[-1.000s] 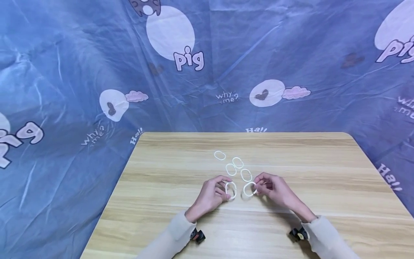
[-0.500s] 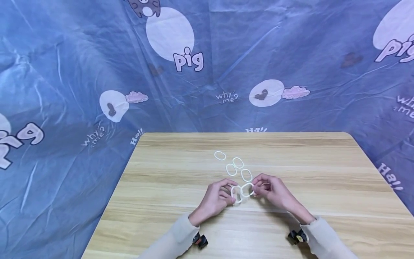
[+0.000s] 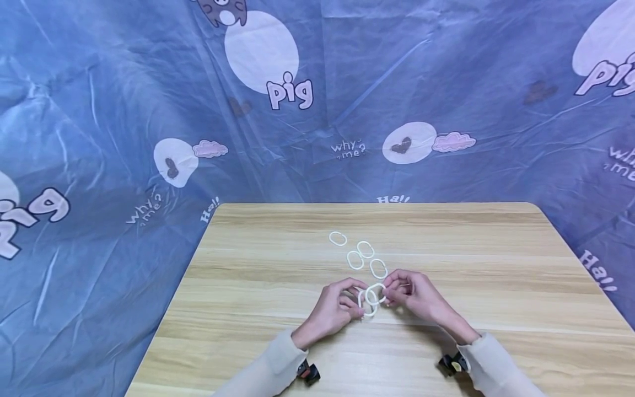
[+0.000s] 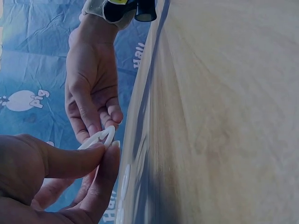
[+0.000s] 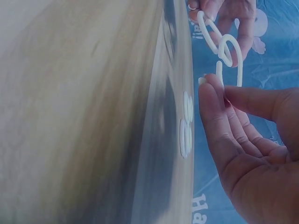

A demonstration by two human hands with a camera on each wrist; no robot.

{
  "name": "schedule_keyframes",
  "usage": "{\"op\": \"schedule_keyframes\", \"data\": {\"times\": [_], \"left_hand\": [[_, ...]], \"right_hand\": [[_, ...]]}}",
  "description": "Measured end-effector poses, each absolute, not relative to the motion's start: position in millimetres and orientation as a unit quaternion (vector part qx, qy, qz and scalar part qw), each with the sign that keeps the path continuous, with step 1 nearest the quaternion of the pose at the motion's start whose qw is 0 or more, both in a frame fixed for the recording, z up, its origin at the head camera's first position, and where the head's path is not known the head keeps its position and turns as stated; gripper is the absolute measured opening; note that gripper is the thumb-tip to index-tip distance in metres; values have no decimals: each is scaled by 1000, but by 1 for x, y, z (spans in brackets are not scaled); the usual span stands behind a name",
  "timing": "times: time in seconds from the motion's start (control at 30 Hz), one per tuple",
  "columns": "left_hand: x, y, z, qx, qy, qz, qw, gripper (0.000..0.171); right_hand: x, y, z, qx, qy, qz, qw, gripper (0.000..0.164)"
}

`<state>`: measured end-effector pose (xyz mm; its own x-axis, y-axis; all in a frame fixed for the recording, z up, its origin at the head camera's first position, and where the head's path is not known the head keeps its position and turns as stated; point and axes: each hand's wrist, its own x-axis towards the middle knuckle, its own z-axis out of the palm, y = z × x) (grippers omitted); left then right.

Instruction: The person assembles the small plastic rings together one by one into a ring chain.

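Note:
My left hand pinches a white oval curtain ring between thumb and fingers, just above the table. Opposite it, my right hand pinches a second white oval curtain ring. The two rings overlap in the head view. From the right wrist, the right-hand ring shows a gap, with one end standing free, and its arch crosses the far end of the left-hand ring. In the left wrist view, the thumb and fingers hide part of the rings.
Several more white oval rings lie on the wooden table beyond the hands: one ring nearest the right hand, another farthest off. A blue printed cloth hangs behind the table. Each wrist carries a small black camera.
Both hands have come closer together, the left moving right and slightly nearer, the right a little left. The two held rings, apart at first, now overlap. The rings on the table have stayed put.

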<state>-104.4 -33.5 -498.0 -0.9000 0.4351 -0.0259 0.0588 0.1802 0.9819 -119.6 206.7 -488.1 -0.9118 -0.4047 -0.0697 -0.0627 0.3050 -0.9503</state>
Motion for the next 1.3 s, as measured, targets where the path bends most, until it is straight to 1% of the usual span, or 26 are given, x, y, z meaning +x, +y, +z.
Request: {"op": "schedule_keyframes", "data": {"times": [0.2,0.53,0.77,0.93,1.1,1.3], "left_hand": [[-104,-34,-499,164,752,620,153,52],[-104,-34,-499,169,747,620,172,51],[-103,-39,-499,172,761,600,175,53],[-104,-41,-501,180,778,579,165,48],[-105,-43,-502,193,796,555,144,37],[-107,-45,-500,201,805,540,142,28]], "right_hand": [[-118,204,-487,-145,798,-565,153,24],[-116,201,-490,-143,797,-567,151,22],[-117,204,-489,-149,797,-567,143,24],[-119,205,-486,-151,806,-558,128,23],[-118,204,-484,-166,810,-550,118,22],[-117,201,-483,-181,813,-542,114,21]]}}
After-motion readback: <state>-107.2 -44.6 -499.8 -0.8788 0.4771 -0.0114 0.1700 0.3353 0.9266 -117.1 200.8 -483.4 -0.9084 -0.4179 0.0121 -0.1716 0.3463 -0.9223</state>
